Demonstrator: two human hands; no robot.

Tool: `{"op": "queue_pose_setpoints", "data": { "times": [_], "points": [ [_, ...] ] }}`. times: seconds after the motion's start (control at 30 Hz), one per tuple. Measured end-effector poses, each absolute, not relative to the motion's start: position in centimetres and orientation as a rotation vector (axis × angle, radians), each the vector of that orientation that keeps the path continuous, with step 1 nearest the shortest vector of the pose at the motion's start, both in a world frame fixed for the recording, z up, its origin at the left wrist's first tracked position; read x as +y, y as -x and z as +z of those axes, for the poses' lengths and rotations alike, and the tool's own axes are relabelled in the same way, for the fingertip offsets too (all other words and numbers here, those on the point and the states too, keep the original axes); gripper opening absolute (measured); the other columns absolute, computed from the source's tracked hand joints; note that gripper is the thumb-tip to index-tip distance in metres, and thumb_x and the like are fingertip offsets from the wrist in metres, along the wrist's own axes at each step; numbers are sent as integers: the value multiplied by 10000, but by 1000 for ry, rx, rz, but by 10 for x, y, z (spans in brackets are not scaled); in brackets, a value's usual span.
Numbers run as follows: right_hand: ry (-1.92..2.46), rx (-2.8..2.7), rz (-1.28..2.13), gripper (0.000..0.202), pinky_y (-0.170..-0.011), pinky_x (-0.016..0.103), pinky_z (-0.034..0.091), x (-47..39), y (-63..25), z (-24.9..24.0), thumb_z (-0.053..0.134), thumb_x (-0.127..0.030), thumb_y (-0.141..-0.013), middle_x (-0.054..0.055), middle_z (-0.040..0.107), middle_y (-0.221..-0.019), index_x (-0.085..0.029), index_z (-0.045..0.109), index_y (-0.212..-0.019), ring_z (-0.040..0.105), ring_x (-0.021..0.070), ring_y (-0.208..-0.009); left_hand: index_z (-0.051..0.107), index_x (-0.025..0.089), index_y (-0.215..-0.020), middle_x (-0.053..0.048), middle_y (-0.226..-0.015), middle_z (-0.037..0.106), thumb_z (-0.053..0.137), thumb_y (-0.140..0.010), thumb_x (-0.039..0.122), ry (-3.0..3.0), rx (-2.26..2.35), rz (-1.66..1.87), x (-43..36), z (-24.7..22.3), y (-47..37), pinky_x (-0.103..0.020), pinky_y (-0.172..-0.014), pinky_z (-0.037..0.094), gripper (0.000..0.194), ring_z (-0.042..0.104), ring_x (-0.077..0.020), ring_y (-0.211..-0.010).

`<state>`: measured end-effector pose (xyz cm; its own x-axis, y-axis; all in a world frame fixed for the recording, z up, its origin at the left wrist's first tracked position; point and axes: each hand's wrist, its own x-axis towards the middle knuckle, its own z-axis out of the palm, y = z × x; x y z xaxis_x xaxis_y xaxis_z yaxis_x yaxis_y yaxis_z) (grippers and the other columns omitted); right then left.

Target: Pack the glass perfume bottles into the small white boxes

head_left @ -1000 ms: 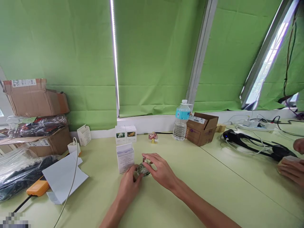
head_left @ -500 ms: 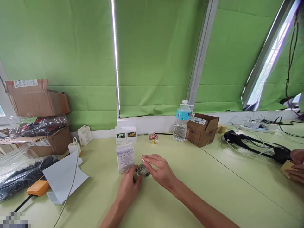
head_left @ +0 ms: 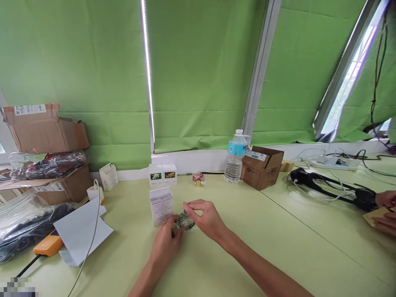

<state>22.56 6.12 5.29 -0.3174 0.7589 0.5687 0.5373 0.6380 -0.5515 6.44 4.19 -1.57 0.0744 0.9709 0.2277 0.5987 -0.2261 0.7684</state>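
Note:
My left hand (head_left: 167, 239) grips the left side of a small round clear glass container (head_left: 185, 221) between thumb and fingers, low over the table. At the upper rim of the glass, my right hand (head_left: 206, 218) has its thumb and fingertips pinched together. Whatever is in that pinch is too small to make out. Just behind my left hand a white printed box (head_left: 162, 208) stands upright with its top flap raised. Farther back, a pink glass ornament with gold parts (head_left: 198, 179) rests near two small white boxes with flower pictures (head_left: 162, 175).
A water bottle (head_left: 234, 159) and an open brown carton (head_left: 262, 168) stand at the back. Cartons (head_left: 46, 134), white paper (head_left: 83, 231) and an orange device (head_left: 48, 246) occupy the left. On the right lie a black headset-like device (head_left: 324, 187) and another person's hands (head_left: 386, 210).
The view has shifted slightly, moving everything a little to the left. Both my hands keep nearly the same hold around the glass.

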Motion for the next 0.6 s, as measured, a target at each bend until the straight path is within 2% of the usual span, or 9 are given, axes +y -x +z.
{"op": "queue_pose_setpoints", "data": {
  "times": [0.13, 0.23, 0.37, 0.43, 0.6],
  "points": [
    [1050, -1980, 394, 548, -651, 258, 467, 61, -226, 54, 373, -482, -957, -19, 567, -555, -196, 676, -600, 539, 130, -583, 563, 203, -1143, -45, -911, 660, 476, -878, 350, -1873, 1554, 1009, 42, -16, -64, -259, -611, 391, 315, 552, -152, -647],
    [1045, -1959, 502, 541, -619, 260, 469, 63, -228, 51, 389, -478, -950, -21, 574, -560, -183, 693, -615, 553, 136, -581, 563, 193, -1159, -32, -815, 648, 483, -875, 353, -1864, 1564, 995, 43, -16, -64, -257, -604, 388, 335, 550, -157, -637],
    [1008, -1910, 555, 351, -723, 326, 530, 68, -232, 40, 514, -449, -896, 25, 724, -810, -212, 764, -833, 658, 207, -771, 568, 193, -1155, -17, -766, 631, 492, -870, 363, -1860, 1571, 989, 44, -17, -64, -252, -595, 388, 340, 544, -155, -622],
    [988, -1896, 506, 253, -784, 355, 533, 69, -233, 35, 571, -402, -869, 44, 741, -926, -238, 756, -926, 669, 224, -844, 569, 193, -1156, -15, -762, 628, 494, -869, 365, -1860, 1572, 985, 44, -16, -64, -250, -593, 387, 343, 544, -153, -619],
    [990, -1944, 390, 182, -813, 324, 520, 71, -232, 31, 524, -333, -914, 18, 734, -924, -246, 683, -904, 672, 187, -868, 579, 193, -1143, -32, -826, 649, 500, -864, 359, -1863, 1561, 1002, 44, -16, -64, -256, -597, 398, 334, 544, -146, -608]
  ]
}}
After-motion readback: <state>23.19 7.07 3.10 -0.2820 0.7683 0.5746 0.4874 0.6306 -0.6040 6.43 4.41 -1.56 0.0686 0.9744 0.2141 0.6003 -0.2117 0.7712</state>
